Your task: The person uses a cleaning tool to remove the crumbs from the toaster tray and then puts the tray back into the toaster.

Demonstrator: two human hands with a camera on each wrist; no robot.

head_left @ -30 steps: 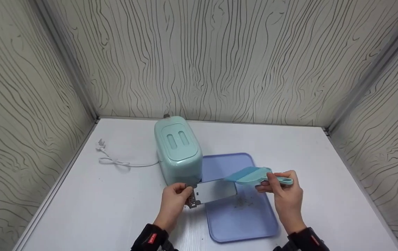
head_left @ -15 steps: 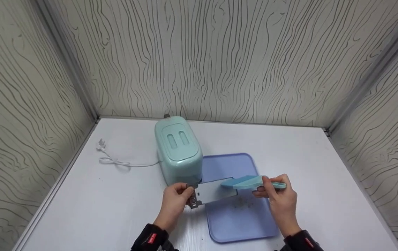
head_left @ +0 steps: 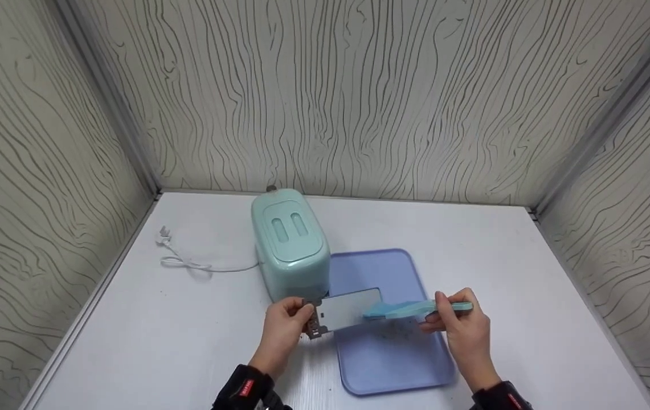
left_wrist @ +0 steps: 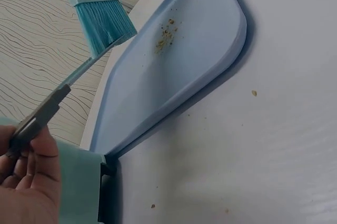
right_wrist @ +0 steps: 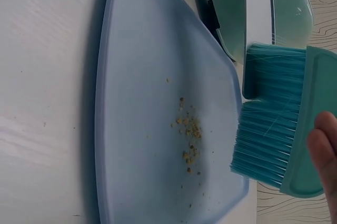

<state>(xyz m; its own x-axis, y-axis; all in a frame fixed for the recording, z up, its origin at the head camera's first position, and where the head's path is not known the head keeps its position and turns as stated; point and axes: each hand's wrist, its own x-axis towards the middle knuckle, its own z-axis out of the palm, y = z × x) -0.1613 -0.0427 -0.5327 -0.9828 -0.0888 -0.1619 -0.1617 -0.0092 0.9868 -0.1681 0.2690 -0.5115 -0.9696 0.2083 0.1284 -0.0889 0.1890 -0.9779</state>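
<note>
My left hand (head_left: 283,327) pinches the dark end of a thin metal crumb tray (head_left: 347,310), held out above a blue tray (head_left: 396,370). A turquoise hand brush (head_left: 407,310) is gripped by its handle in my right hand (head_left: 466,327). Its bristles (right_wrist: 274,113) touch the free end of the crumb tray, some lying over the edge, as the right wrist view shows. Beneath, brown crumbs (right_wrist: 190,129) lie in a small heap on the blue tray. The mint-green toaster (head_left: 290,236) stands just behind my left hand, beside the blue tray's left edge.
A white power cord (head_left: 211,269) with a plug (head_left: 164,234) lies left of the toaster. Several stray crumbs (left_wrist: 254,93) dot the white tabletop (head_left: 507,256). Wood-patterned panels (head_left: 330,97) enclose the table at the back and both sides.
The brush has moved down toward me, its bristles shifting from the crumb tray's far corner to its near right edge. My left hand and the crumb tray have stayed nearly still.
</note>
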